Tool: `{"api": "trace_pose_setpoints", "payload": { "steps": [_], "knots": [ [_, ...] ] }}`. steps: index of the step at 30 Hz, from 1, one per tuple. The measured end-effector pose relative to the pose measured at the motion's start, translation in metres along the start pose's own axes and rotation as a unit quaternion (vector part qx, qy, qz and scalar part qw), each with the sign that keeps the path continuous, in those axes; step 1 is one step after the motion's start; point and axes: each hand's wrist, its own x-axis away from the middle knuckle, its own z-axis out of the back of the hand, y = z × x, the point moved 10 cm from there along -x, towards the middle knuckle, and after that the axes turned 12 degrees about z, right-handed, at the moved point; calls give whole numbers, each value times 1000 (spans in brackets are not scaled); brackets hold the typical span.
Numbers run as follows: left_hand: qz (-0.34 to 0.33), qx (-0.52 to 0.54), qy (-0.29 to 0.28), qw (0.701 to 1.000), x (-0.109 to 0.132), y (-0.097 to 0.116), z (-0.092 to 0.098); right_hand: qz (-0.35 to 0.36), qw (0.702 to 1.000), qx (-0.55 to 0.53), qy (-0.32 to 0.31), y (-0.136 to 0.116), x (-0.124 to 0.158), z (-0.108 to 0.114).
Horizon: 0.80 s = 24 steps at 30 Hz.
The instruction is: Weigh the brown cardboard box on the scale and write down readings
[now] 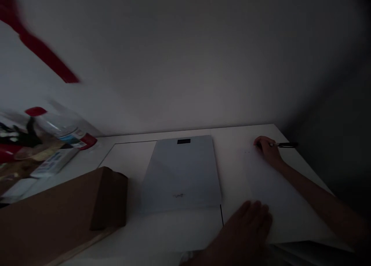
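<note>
The scene is dim. My right hand point(268, 148) is closed round a black pen point(285, 144), its tip down on a white sheet of paper point(278, 196) near the table's far right corner. My left hand point(247, 225) lies flat with fingers stretched out on the near left edge of that sheet, holding nothing. A flat grey scale point(182, 173) with a small dark display lies in the middle of the white table point(232, 136), just left of the paper.
A brown cardboard box point(62, 212) lies at the near left. Behind it are a clear bottle with a red cap point(60, 127), a small white carton point(53, 162) and blurred clutter. A blurred red strip point(43, 53) crosses the wall at upper left.
</note>
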Motion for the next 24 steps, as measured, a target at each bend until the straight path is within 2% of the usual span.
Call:
{"api": "trace_pose_setpoints", "payload": {
  "steps": [7, 12, 24],
  "knots": [
    [-13, -5, -11, 1000, 0, 0, -4, -31, 998, -36, 32, 13, 8, -2],
    [-16, -12, 14, 1000, 2, 1, -7, -37, 998, -40, 43, 16, 11, -4],
    [-5, -6, 35, 999, 2, 1, -6, -26, 999, -35, 28, 18, 10, -8]
  ]
}}
